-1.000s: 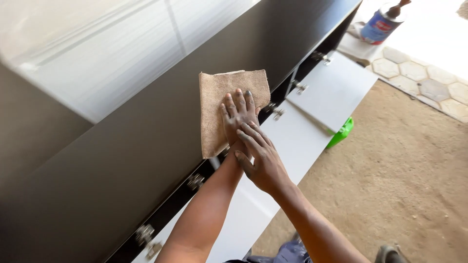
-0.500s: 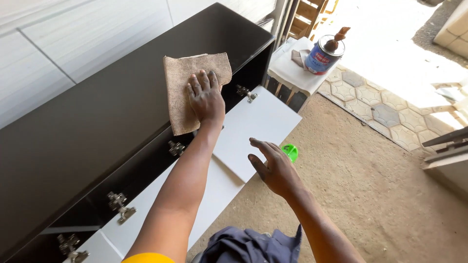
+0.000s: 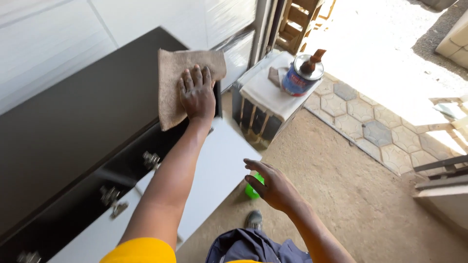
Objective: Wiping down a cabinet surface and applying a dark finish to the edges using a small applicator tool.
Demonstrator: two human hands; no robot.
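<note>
In the upper middle of the frame the left hand (image 3: 197, 95) lies flat, fingers spread, pressing a tan cloth (image 3: 175, 83) onto the dark cabinet top (image 3: 83, 122); the cloth reaches up and left from under the palm, its lower corner hanging over the front edge. The cabinet's right end lies just beyond the cloth, with bare dark surface stretching toward the lower left. The right hand (image 3: 275, 187) hovers open and empty, lower centre, above a white door panel (image 3: 214, 170) and a green object (image 3: 252, 187).

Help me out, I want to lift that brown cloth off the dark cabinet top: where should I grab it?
Pinch the brown cloth at its free near corner, coming from the cabinet's front edge. The left hand presses its right half flat on the cabinet top, while that corner lies uncovered near the edge.
</note>
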